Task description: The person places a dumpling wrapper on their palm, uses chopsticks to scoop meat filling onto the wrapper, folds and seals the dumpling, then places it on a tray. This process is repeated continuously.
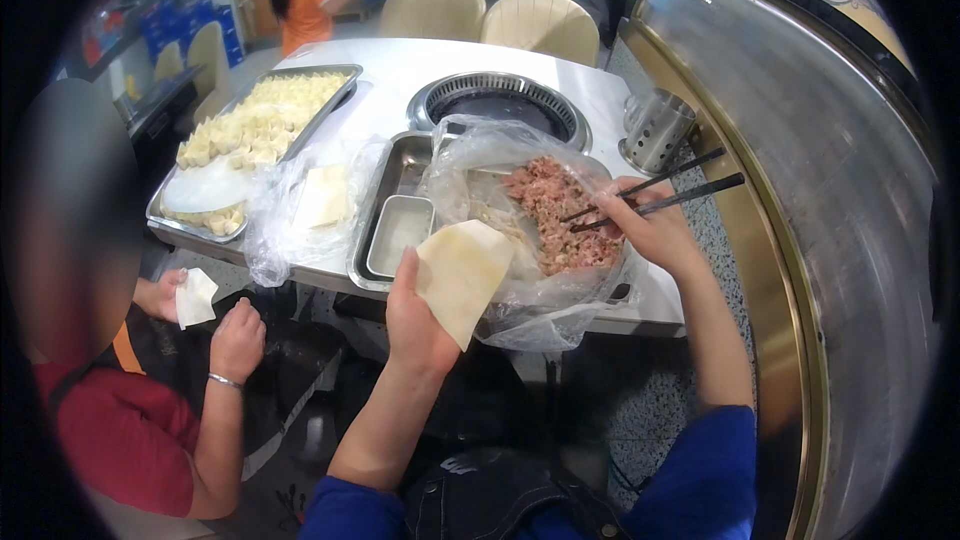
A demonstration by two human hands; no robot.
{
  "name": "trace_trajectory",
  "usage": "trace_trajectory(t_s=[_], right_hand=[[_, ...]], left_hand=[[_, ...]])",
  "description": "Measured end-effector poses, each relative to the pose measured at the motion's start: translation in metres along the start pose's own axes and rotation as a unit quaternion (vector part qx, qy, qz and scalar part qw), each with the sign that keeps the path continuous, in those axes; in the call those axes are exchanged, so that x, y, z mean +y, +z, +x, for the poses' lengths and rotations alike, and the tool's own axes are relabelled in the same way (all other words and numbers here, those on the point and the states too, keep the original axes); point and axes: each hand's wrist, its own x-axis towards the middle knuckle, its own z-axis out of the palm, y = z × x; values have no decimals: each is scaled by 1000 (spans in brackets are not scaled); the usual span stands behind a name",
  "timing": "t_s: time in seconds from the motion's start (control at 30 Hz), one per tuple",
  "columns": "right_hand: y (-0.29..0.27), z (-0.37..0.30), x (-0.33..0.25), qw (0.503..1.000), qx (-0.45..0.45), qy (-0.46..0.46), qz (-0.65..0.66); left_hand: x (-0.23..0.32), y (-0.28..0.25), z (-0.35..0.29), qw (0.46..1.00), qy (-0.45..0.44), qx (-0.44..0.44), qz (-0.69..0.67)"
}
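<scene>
My left hand (415, 325) holds pale square dumpling wrappers (465, 265), which look like a small stack, flat across the palm with the thumb along one edge. My right hand (655, 230) is closed round a pair of dark chopsticks (690, 190), their tips at the pink minced meat (565, 220). The meat lies in a clear plastic bag (545, 325) spread over a metal tray (363, 255). A small rectangular metal container (402, 225) stands in that tray, left of the meat.
A large tray (343, 90) of wrapped dumplings stands at the table's left. More wrappers (323, 195) lie on plastic beside it. Behind is a round table grill (500, 100); a perforated metal cylinder (660, 130) stands right. A co-worker's hand (238, 340) is at lower left.
</scene>
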Motion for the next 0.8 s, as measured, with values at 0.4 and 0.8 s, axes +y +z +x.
trace_trajectory(t_s=[0.4, 0.8], right_hand=[[7, 6, 44, 940, 98, 32, 325], [1, 6, 34, 984, -7, 44, 174]], left_hand=[[2, 14, 0, 998, 46, 29, 39], [8, 31, 24, 992, 66, 62, 91]])
